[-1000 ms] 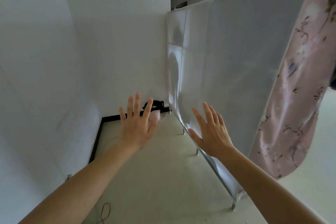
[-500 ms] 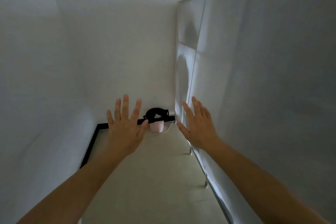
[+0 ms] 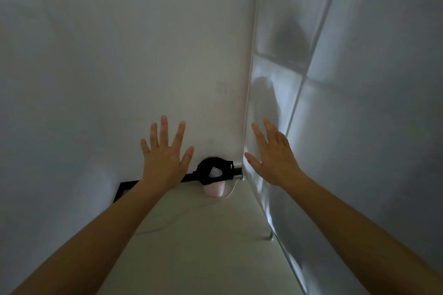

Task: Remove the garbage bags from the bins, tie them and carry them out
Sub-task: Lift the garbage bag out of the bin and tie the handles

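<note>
You stand in a narrow, dim passage. White walls (image 3: 119, 55) close it in on your left and straight ahead, with a black skirting strip (image 3: 124, 187) along their foot. A pale floor (image 3: 203, 246) runs forward. On your right a white fabric screen (image 3: 359, 103) on thin metal legs (image 3: 270, 235) glows with light from behind

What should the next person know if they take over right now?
Left hand: open, fingers spread, holding nothing.
Right hand: open, empty, close to the white screen.
Pink bin stands on the floor in the far corner, its black garbage bag still in it with the rim folded over the top.
Done: nothing visible yet.
Left: reach the bin, lift the bag out, tie it, carry it out.
</note>
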`<state>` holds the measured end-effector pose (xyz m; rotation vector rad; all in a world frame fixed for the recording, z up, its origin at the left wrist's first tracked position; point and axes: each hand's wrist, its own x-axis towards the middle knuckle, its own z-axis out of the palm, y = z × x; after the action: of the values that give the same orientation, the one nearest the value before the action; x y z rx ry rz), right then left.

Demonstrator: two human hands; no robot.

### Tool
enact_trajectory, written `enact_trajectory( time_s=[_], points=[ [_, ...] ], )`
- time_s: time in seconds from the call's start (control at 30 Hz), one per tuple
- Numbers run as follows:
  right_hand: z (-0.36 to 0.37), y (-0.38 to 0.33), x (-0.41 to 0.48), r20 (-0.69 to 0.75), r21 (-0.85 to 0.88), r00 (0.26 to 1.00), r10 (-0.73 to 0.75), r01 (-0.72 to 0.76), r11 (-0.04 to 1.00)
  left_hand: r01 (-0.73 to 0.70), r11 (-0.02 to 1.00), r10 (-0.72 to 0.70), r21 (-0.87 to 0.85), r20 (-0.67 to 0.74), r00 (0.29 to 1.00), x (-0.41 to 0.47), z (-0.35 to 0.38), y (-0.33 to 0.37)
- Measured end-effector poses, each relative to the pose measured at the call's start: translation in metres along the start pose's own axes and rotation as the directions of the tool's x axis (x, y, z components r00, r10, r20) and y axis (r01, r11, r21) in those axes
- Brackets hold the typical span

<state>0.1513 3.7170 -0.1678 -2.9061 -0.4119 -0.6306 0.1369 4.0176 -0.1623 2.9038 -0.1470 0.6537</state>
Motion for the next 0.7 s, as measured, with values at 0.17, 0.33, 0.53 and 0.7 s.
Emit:
enact_trajectory(
  time_s=[0.17, 0.33, 0.53, 0.7],
  points=[
    [0.074, 0.045, 0.093, 0.023, 0.022, 0.999, 0.037, -0.037, 0.999, -0.056, 0.997, 0.053, 0.053, 0.056, 0.997, 0.104, 0.080, -0.017],
    [0.162, 0.101, 0.198, 0.065, 0.064, 0.997, 0.031, -0.035, 0.997, 0.008, 0.998, -0.015, 0.061, 0.116, 0.993, 0.214, 0.172, -0.022],
    [0.231, 0.152, 0.336, 0.128, 0.107, 0.990, 0.053, -0.067, 0.992, 0.033, 0.995, -0.051, 0.095, 0.197, 0.979, 0.345, 0.246, -0.031],
    [0.292, 0.157, 0.423, 0.213, 0.120, 0.975, 0.058, -0.085, 0.989, 0.070, 0.994, -0.087, 0.081, 0.237, 0.968, 0.416, 0.290, -0.053]
  ],
)
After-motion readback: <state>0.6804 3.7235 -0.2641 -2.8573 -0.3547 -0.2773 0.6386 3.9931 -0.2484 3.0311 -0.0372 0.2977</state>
